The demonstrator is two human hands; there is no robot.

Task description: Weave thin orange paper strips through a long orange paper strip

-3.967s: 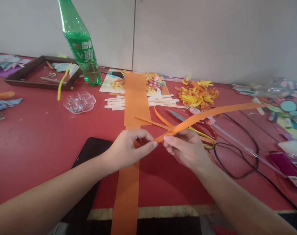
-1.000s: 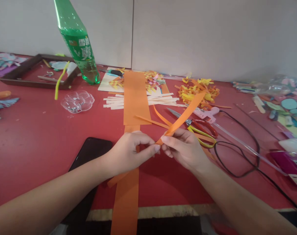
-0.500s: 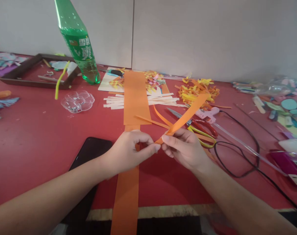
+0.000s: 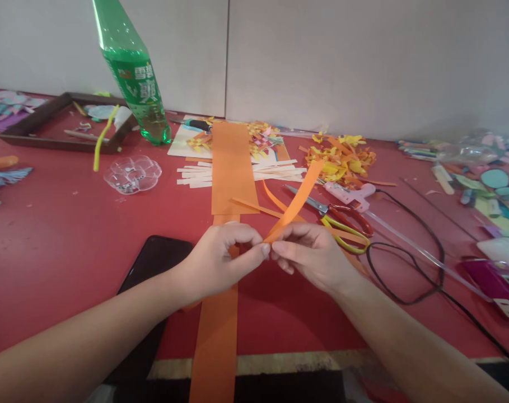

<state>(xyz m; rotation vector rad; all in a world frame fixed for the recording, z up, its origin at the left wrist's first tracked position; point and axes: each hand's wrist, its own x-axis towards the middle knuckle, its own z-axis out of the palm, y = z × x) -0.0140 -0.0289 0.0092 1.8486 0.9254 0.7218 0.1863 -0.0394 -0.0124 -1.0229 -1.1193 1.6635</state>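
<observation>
1. Strip (image 4: 300,196), orange, is held above the red table (image 4: 69,235), its near end between the two hands and its far end slanted up and to the right.
2. The near end is pinched between thumb and finger by the left hand (image 4: 220,260).
3. Just beside that spot, the strip is also pinched by the right hand (image 4: 311,257), the thumb tips of both being brought close together.
4. An orange piece (image 4: 190,306) is seen under the left wrist; whether it is part of the strip cannot be told.
5. A long orange band (image 4: 216,341) is partly covered by the left hand and is hung over the near table edge; its far part is met by a wider sheet (image 4: 232,168).
6. A phone (image 4: 164,252) is partly hidden by the left forearm.
7. Beyond the right hand, scissors (image 4: 322,209) are laid near a pink glue gun (image 4: 350,193).
8. White strips (image 4: 197,174) are partly covered by the sheet; yellow and orange scraps (image 4: 340,159) are heaped to their right.
9. At the left, a clear dish (image 4: 132,173) is placed near a dark frame (image 4: 52,142); a green bottle (image 4: 139,89) is cut off by the view's top.
</observation>
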